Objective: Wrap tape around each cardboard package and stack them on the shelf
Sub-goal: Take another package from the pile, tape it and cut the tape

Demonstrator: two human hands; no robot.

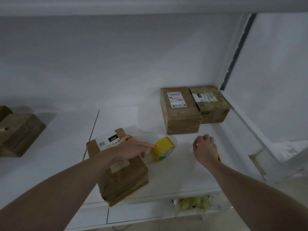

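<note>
The step in hand looks like taking up the tape (163,148) for the near box (120,165), which lies on the white shelf (183,174), overhanging its front edge. The left hand (131,147) stretches over the box, forefinger straight and touching the roll, gripping nothing. The right hand (205,148) hovers loosely curled; a yellow thing shows under its wrist, and I cannot tell whether it holds it. Next, the left hand must close on the roll. The box's long axis runs from near right to far left; the tilted roll's opening faces near right. Two boxes (180,110) sit in the far right corner.
</note>
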